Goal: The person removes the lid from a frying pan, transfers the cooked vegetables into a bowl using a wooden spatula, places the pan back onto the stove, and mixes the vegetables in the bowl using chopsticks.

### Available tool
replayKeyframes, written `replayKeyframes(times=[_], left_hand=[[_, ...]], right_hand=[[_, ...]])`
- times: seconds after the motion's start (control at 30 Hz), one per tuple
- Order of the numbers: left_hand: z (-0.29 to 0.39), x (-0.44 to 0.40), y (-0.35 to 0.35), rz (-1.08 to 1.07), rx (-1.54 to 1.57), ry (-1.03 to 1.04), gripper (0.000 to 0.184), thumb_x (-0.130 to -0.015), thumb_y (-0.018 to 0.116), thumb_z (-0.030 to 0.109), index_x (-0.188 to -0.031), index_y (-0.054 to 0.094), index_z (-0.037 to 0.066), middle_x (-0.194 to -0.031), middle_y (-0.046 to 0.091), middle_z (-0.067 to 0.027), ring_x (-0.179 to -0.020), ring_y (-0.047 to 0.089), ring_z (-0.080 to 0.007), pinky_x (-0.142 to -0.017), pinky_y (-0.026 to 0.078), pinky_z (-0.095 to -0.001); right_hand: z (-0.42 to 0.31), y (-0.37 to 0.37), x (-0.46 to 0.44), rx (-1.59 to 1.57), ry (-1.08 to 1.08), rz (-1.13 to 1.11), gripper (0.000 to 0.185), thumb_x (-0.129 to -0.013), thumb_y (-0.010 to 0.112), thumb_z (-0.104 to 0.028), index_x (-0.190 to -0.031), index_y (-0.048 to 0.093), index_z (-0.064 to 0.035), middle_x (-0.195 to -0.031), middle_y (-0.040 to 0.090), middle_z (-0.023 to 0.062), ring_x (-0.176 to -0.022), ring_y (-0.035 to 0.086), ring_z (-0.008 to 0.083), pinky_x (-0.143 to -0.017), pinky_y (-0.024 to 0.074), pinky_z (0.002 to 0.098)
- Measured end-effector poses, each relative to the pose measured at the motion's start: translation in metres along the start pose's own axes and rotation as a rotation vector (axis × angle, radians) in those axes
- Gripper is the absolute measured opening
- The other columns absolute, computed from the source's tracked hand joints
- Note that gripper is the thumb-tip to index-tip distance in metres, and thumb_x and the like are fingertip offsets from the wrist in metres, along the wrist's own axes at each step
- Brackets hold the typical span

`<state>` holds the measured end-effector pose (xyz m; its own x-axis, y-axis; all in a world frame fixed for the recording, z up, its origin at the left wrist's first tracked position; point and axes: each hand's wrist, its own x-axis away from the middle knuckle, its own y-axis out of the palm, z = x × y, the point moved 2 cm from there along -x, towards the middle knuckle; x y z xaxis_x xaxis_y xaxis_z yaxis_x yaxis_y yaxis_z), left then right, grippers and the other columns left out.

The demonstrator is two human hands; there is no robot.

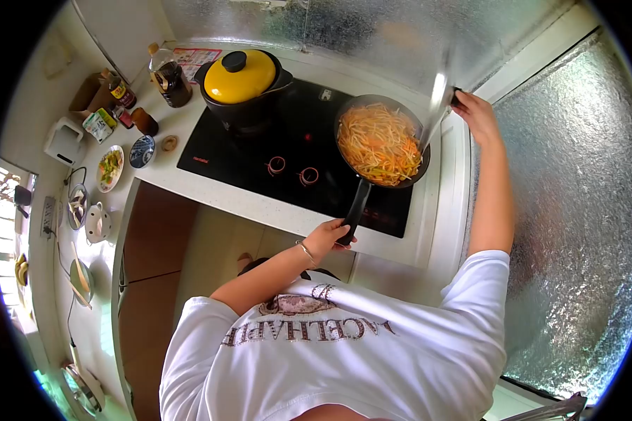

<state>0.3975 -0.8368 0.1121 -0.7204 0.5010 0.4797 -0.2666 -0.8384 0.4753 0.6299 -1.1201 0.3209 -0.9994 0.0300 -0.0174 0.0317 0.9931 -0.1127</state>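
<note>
My left hand (330, 237) is wrapped round the black handle (358, 203) of a frying pan that rests on the right side of the black cooktop (239, 151). Shredded orange and pale food (378, 142) fills the pan. At the pan's upper right, my right hand (476, 114) grips the dark knob of a glass lid (439, 105), which is tilted nearly on edge beside the pan's right rim. The lid looks partly blurred and transparent.
A black pot with a yellow lid (240, 76) stands at the cooktop's back left. Farther left are a dark sauce bottle (170, 78), a blue-patterned bowl (142, 151) and a plate of food (110, 168). A foil-covered wall (414, 35) rises behind.
</note>
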Motion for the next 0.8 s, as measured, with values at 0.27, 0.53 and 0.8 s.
replayKeyframes(times=[0.27,0.53,0.8], left_hand=[[-0.007,0.001,-0.004,-0.050,0.049,0.011,0.028,-0.092,0.043,0.021,-0.112,0.049,0.003,-0.093,0.061,-0.0071,-0.080,0.056,-0.0125,-0.070,0.048,-0.0243],[-0.011,0.017,-0.012,0.069,0.116,0.004,0.038,-0.090,0.045,0.025,-0.123,0.045,0.006,-0.100,0.059,-0.0074,-0.082,0.056,-0.0143,-0.075,0.046,-0.0286],[-0.027,0.048,-0.047,0.234,0.204,0.050,0.038,-0.088,0.045,0.025,-0.123,0.045,0.009,-0.102,0.058,-0.0088,-0.085,0.055,-0.0162,-0.076,0.044,-0.0288]], right_hand=[[0.030,-0.012,0.019,-0.495,0.102,0.152,0.028,-0.084,0.061,-0.014,-0.103,0.050,0.0032,-0.097,0.051,0.0108,-0.090,0.051,0.0201,-0.082,0.0486,0.0313],[0.034,-0.002,0.027,-0.694,0.046,0.168,0.028,-0.089,0.050,-0.012,-0.112,0.047,0.0022,-0.110,0.053,0.0127,-0.102,0.051,0.0228,-0.092,0.0434,0.0332],[0.099,-0.008,0.014,-0.212,-0.157,-0.052,0.027,-0.090,0.048,-0.014,-0.113,0.049,0.0005,-0.111,0.054,0.0111,-0.100,0.053,0.0212,-0.084,0.0474,0.0344]])
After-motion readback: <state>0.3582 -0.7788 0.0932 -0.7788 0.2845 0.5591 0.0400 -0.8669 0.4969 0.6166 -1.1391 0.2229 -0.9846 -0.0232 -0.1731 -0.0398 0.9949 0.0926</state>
